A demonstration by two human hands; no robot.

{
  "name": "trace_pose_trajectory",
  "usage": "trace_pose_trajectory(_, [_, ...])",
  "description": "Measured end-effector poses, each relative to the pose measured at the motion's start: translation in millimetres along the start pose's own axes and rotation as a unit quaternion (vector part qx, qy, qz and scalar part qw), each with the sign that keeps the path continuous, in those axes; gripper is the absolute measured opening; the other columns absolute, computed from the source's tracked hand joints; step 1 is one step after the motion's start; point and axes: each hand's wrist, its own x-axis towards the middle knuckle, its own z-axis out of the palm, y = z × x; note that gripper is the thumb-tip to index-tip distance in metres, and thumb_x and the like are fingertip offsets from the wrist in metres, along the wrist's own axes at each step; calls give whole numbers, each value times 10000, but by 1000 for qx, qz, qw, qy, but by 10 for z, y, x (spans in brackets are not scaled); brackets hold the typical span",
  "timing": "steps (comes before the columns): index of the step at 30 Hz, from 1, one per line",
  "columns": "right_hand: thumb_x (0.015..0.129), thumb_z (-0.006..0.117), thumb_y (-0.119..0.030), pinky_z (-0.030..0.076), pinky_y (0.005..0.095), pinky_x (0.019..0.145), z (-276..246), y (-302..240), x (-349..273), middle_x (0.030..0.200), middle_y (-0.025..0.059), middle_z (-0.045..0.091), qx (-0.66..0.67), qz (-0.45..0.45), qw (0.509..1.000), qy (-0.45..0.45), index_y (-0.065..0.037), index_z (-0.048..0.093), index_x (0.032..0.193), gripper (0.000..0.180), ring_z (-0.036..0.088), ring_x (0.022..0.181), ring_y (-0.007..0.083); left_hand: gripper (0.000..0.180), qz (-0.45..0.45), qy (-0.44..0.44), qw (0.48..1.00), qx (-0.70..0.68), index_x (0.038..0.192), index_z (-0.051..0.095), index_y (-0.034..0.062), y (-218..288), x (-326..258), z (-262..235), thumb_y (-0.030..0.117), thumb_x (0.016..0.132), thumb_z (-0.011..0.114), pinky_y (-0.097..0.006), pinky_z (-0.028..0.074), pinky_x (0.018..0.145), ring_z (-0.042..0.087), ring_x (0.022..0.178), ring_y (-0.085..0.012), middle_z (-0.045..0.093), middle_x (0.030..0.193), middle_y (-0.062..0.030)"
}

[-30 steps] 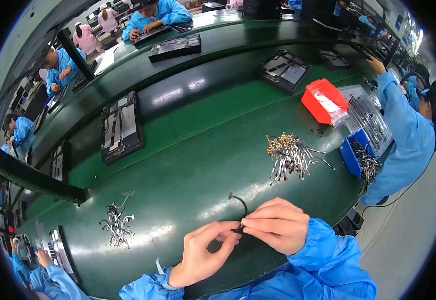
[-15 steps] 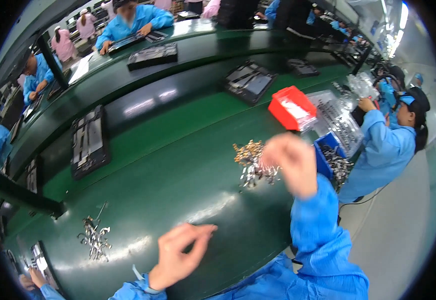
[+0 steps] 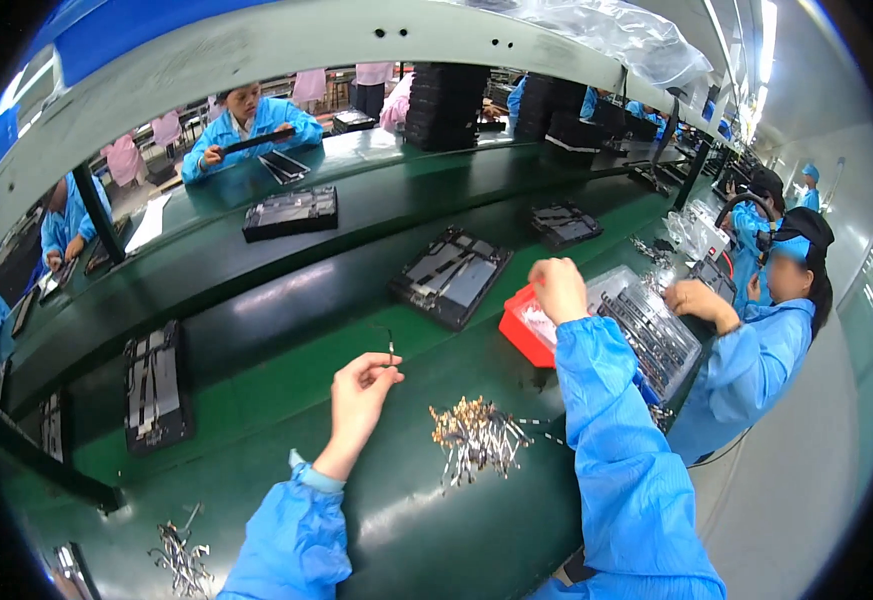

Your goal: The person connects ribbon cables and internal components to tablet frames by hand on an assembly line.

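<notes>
Mid-frame, the left hand [image 3: 361,385] pinches a thin black cable [image 3: 390,347] in its fingertip grip; the right hand [image 3: 559,290], loosely curled and holding nothing visible, reaches into the red bin [image 3: 519,330] right of centre.

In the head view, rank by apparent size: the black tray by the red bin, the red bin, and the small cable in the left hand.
1. black tray
2. red bin, partly hidden by the right hand
3. cable, pinched in the left hand

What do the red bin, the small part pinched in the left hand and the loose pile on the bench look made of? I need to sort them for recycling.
Red bin: likely moulded plastic, with a uniform, slightly glossy red. Part pinched by the left hand: a thin dark strand, maybe coated wire; too small to tell. Pile: shiny brass-coloured and silvery pieces, probably metal terminals.
</notes>
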Motion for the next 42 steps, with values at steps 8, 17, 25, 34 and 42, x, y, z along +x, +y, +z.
trace_pose_trajectory(8, [878, 563, -288, 436, 433, 994, 1217, 306, 1254, 1221, 225, 601, -41, 39, 975, -217, -49, 535, 1304, 490, 558, 1153, 385, 170, 13, -4, 997, -73, 1009, 664, 5, -554, 1050, 913, 54, 858, 605, -207, 456, 693, 646, 762, -84, 704, 788, -58])
trace_pose_trajectory(17, [868, 509, -536, 308, 465, 1054, 1331, -257, 1323, 1293, 197, 574, -37, 73, 943, -323, -23, 609, 1235, 639, 478, 1260, 354, 142, -2, 9, 994, -107, 990, 651, -38, -374, 1198, 619, 17, 860, 636, -246, 509, 775, 679, 845, -153, 698, 948, -100])
trace_pose_trajectory(25, [803, 649, -515, 358, 453, 982, 1011, -1434, 630, 1125, 234, 642, 88, -134, 919, -361, 19, 695, 1054, 592, 519, 1170, 362, 144, -27, 82, 995, -53, 995, 649, -27, 785, -405, 49, 36, 872, 610, -241, 476, 795, 645, 832, -128, 690, 869, -64])
trace_pose_trajectory(34, [853, 666, -306, 401, 425, 961, 314, -2305, -1116, 1090, 209, 574, 253, -375, 805, -383, 1, 615, 1156, 435, 476, 1110, 348, 181, -136, 25, 974, -181, 1089, 609, -5, 805, -2897, 420, 65, 923, 607, -229, 475, 788, 590, 839, -95, 656, 943, -52])
trace_pose_trajectory(42, [779, 631, 19, 520, 341, 711, -1358, -1839, -2193, 983, 101, 560, 432, -418, 707, -372, -82, 689, 1126, 365, 597, 836, 240, 116, -130, -36, 991, 16, 947, 645, -12, 1144, -3173, -209, 30, 838, 641, -294, 503, 725, 654, 769, -177, 664, 832, -89])
